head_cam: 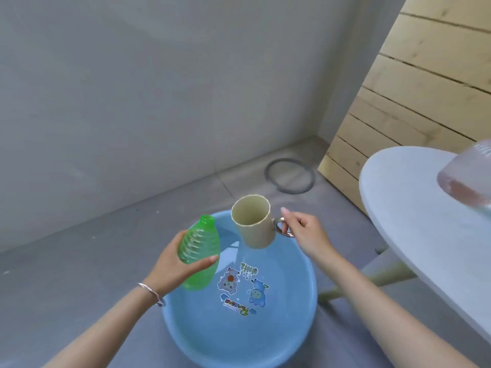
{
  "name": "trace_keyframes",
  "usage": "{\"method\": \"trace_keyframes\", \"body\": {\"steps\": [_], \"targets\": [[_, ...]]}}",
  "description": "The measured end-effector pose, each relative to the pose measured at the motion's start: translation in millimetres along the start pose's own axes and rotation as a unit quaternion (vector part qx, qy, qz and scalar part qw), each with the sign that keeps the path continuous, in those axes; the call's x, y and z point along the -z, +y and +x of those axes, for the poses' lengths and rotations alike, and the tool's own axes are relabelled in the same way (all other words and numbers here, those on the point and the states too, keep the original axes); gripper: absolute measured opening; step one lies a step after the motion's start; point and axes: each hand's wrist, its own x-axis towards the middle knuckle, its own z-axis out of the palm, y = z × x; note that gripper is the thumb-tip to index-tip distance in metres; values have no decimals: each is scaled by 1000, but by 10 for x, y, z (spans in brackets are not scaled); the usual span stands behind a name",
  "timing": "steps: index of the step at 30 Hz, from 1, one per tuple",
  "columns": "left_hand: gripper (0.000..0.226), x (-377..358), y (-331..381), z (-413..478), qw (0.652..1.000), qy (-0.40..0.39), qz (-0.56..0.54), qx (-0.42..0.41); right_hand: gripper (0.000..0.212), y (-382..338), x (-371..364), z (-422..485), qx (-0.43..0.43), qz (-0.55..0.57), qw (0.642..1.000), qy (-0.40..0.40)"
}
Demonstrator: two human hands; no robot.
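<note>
Left hand point(170, 264) wraps fingers and thumb round green bottle point(199, 251), uncapped, neck tilted toward 12 o'clock, over the 10 o'clock rim of blue basin point(292, 328). Right hand point(305, 235) pinches the handle of beige mug point(252, 221), held above the basin's 12 o'clock edge, mouth toward camera. White round table point(414, 208) at 3 o'clock; grey ring point(289, 176) on floor at 1 o'clock.
</note>
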Motion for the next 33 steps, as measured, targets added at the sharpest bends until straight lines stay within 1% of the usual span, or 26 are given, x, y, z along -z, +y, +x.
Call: {"method": "trace_keyframes", "body": {"steps": [2, 4, 7, 9, 10, 12, 13, 16, 17, 19, 21, 22, 24, 25, 27, 29, 31, 33], "targets": [[77, 4, -237, 104, 1000, 0, -11, 7, 45, 457, -253, 105, -24, -103, 994, -20], [82, -7, -466, 186, 1000, 11, -13, 21, 46, 844, -452, 126, -30, -203, 979, -8], [93, -64, -824, 323, 998, 30, -23, 43, 49, 1256, -674, 166, -4, -301, 954, 4], [90, -121, -965, 372, 998, 32, -14, 46, 50, 1391, -755, 221, 14, -360, 933, -12], [82, -155, -1017, 391, 998, 32, -12, 46, 51, 1436, -788, 245, 25, -380, 924, -15], [68, -202, -1085, 413, 999, 33, -17, 39, 51, 1480, -846, 287, 49, -393, 918, -5], [67, -230, -1144, 421, 998, 29, -23, 42, 51, 1527, -878, 312, 55, -397, 916, -4], [77, -263, -1214, 373, 998, 21, -32, 54, 53, 1545, -993, 344, 54, -416, 908, -20], [80, -261, -1213, 355, 998, 22, -35, 54, 56, 1542, -1035, 343, 73, -422, 904, -22], [85, -243, -1208, 338, 997, 25, -49, 58, 62, 1564, -1122, 350, 112, -465, 878, -15], [87, -227, -1193, 333, 996, 27, -59, 59, 63, 1641, -1214, 366, 107, -477, 872, -11], [87, -219, -1193, 331, 996, 29, -64, 61, 62, 1647, -1265, 357, 108, -484, 868, -12], [81, -206, -1190, 327, 995, 33, -74, 65, 52, 1629, -1395, 314, 112, -502, 858, -22], [78, -196, -1186, 323, 994, 36, -79, 66, 47, 1617, -1474, 275, 124, -510, 851, -26], [76, -172, -1170, 324, 993, 46, -92, 65, 45, 1605, -1642, 191, 164, -515, 840, -37], [77, -131, -1160, 327, 991, 57, -103, 61, 45, 1590, -1792, 100, 195, -499, 843, -44], [79, -89, -1136, 333, 989, 68, -117, 55, 40, 1556, -1894, -3, 219, -476, 850, -48], [80, -44, -1100, 344, 987, 79, -133, 47, 35, 1527, -1972, -89, 225, -448, 864, -49]]}}
